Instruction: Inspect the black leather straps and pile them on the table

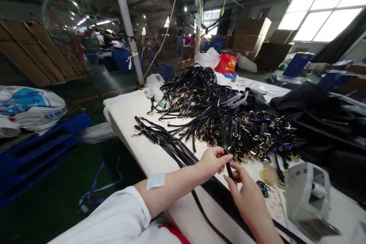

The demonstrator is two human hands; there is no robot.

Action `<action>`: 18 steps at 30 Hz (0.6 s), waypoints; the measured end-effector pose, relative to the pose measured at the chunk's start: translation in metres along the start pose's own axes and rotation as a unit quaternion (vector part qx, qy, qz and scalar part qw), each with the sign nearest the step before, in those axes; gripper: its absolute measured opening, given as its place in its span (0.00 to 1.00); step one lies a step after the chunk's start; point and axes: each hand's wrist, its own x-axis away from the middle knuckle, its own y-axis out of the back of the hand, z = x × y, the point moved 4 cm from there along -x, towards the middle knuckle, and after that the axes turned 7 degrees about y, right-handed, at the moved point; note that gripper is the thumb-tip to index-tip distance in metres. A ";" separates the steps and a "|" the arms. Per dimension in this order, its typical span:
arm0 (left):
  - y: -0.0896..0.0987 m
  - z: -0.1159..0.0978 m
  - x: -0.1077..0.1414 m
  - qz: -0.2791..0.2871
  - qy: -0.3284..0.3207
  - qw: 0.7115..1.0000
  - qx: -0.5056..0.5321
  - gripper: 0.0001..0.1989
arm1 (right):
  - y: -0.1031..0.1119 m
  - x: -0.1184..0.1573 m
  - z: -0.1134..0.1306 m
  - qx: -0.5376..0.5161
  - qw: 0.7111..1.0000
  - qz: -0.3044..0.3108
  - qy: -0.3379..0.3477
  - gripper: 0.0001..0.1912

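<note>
A narrow black strap (224, 137) runs down from the heap toward me, and my left hand (215, 160) pinches it between thumb and fingers. Just below, my right hand (247, 196) has its thumb and fingers curled around the lower end of that strap, where a small glint of metal shows. Under my wrists lies a bundle of long black straps (177, 146) with gold clasps at its far end. Beyond my hands spreads a large heap of black straps (200, 80) with many gold snap hooks and buckles.
The white table (128, 122) carries a phone (274, 202), a yellow tape roll (268, 176) and a clear plastic dispenser (307, 194) at right. Black material (320, 129) is piled behind them. Blue pallets (42, 152) stand left, and a metal pole (127, 26) rises behind the table.
</note>
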 end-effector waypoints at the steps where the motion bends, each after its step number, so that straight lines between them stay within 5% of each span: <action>1: -0.001 0.001 0.001 -0.009 -0.002 1.000 0.017 0.21 | -0.002 0.001 -0.002 0.029 0.999 -0.016 0.000 0.20; 4: -0.001 0.003 0.002 -0.023 0.005 0.998 0.065 0.10 | -0.009 0.006 -0.005 0.101 0.994 -0.028 0.011 0.21; 10: 0.001 0.011 0.006 0.046 0.129 0.974 0.180 0.12 | -0.029 0.011 -0.006 0.163 0.977 0.141 -0.003 0.18; 14: 0.018 -0.003 0.006 0.069 0.174 0.945 0.266 0.06 | -0.020 0.011 0.003 0.079 0.977 0.194 0.039 0.20; 18: 0.056 -0.037 0.007 0.021 0.135 0.932 0.336 0.06 | 0.012 0.031 0.010 -0.063 0.956 0.284 0.023 0.30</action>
